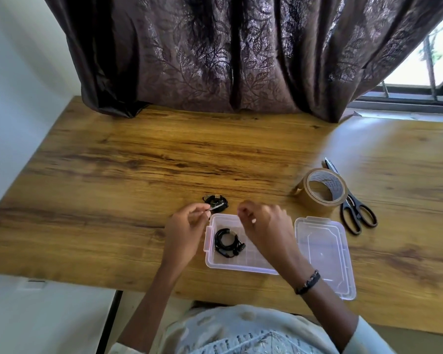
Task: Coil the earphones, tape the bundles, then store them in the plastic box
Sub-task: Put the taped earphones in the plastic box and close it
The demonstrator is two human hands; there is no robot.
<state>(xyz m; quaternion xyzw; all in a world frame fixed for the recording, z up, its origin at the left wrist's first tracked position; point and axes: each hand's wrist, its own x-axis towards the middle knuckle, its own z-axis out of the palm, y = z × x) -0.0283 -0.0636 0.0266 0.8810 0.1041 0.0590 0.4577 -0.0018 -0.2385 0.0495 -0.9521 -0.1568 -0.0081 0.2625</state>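
At the bottom of the frame a pale patterned garment filled the foreground, and both forearms reached up from it over the near edge of the wooden bench [113,154]. The right wrist wore a dark beaded bracelet [308,282]. The clear plastic box [243,268] lay open at lower centre, its hinged lid [322,251] flat on the bench to the right. One taped coil of black earphones [228,243] lay inside the box, toward its left side. The right hand [265,224] hung above the box's far right part with fingers loosely curled and blurred; whether it held anything could not be told, and it hid part of the box floor. The left hand [183,229], just left of the box, pinched with its fingertips a second earphone bundle [215,202], which sat just beyond the box's far left corner. Farther right stood a roll of brown tape [319,194] on its edge, covering part of the black-handled scissors [353,205] behind it. At the top, a dark leaf-patterned curtain [215,52] draped onto the bench's far edge, with a window [425,70] in the upper right.
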